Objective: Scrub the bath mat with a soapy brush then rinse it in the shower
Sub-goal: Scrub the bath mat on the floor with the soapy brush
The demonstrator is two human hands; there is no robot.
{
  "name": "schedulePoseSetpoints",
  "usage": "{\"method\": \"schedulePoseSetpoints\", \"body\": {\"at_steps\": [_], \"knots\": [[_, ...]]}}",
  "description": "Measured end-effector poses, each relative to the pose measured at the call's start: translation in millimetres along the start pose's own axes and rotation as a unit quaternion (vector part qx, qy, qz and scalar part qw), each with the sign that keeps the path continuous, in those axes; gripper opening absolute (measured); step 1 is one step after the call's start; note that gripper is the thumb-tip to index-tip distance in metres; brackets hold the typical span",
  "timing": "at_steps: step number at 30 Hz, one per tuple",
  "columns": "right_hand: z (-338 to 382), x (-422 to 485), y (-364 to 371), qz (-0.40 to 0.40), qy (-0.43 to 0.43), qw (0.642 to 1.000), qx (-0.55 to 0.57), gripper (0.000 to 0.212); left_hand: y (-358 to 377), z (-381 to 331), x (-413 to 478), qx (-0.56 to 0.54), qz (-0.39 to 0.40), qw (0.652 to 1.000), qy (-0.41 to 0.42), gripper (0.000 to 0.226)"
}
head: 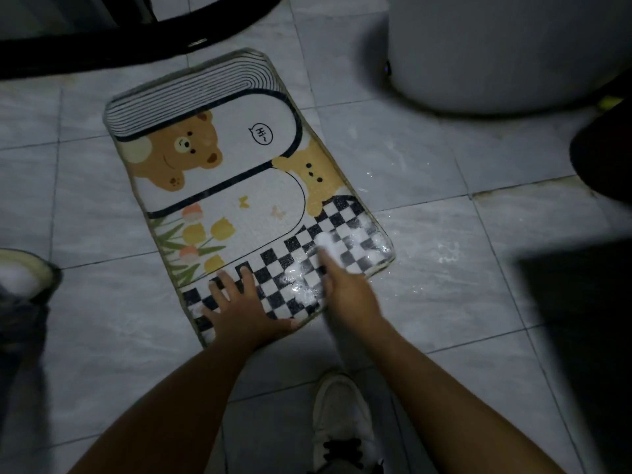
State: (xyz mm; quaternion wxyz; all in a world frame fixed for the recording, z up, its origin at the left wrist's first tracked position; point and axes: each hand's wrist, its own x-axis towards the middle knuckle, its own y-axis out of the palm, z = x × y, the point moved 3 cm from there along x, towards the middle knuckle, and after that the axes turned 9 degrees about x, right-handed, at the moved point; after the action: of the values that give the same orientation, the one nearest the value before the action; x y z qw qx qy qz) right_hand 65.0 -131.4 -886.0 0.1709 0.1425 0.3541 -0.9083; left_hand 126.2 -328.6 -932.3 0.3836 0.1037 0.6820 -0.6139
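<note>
The bath mat [239, 172], printed with bears, tulips and a black-and-white checkered corner, lies flat on the grey tile floor. White soap foam [301, 282] covers part of the checkered area near its right corner. My left hand [239, 309] presses flat on the checkered part at the near edge, fingers spread. My right hand [349, 292] is motion-blurred just right of it, over the foam. It grips what looks like a white brush [325, 241], whose blurred head sticks out ahead of the fingers onto the mat.
A large white rounded fixture [496, 49] stands at the back right. A black curved object [102, 53] lies behind the mat. My white shoe [342, 422] is below the hands, and another shoe [24, 271] is at the left edge. Foam specks [448, 251] dot the tiles on the right.
</note>
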Motion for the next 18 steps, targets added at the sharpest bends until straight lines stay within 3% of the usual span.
{"method": "schedulePoseSetpoints", "body": {"at_steps": [3, 5, 7, 9, 10, 13, 14, 16, 18], "knots": [[6.2, -10.4, 25.6, 0.114, -0.107, 0.983, -0.096, 0.051, -1.4, 0.0, 0.3, 0.005, -0.001, 1.0, -0.007, 0.159], [-10.6, 11.6, -7.3, 0.076, -0.091, 0.986, -0.119, 0.049, -1.4, 0.0, 0.4, 0.004, -0.003, 1.0, -0.003, 0.158], [-23.1, 28.0, -53.5, -0.012, 0.012, 1.0, -0.012, 0.041, -2.6, 0.0, 0.5, 0.006, -0.006, 1.0, 0.0, 0.158], [-28.7, 32.1, -65.5, -0.066, 0.078, 0.989, 0.108, 0.038, -4.6, 0.3, 1.4, 0.016, -0.001, 1.0, -0.002, 0.159], [-24.1, 29.3, -57.4, -0.039, 0.077, 0.989, 0.123, 0.039, -5.3, -0.3, 1.8, 0.018, 0.005, 1.0, -0.005, 0.159], [-12.2, 13.7, -16.9, 0.134, -0.046, 0.989, -0.039, 0.048, -7.8, -3.7, 2.4, 0.024, 0.015, 1.0, -0.006, 0.16], [-11.7, 13.7, -18.0, 0.157, -0.069, 0.982, -0.074, 0.049, -9.3, -3.8, 2.8, 0.025, 0.017, 1.0, -0.007, 0.16], [-25.7, 36.2, -40.6, 0.12, -0.053, 0.985, -0.108, 0.049, -9.2, -3.1, 2.3, 0.024, 0.023, 0.999, -0.009, 0.16], [-41.7, 59.4, -73.8, 0.017, 0.006, 0.996, -0.089, 0.049, -9.6, -2.8, 1.7, 0.027, 0.018, 0.999, -0.007, 0.159]]}}
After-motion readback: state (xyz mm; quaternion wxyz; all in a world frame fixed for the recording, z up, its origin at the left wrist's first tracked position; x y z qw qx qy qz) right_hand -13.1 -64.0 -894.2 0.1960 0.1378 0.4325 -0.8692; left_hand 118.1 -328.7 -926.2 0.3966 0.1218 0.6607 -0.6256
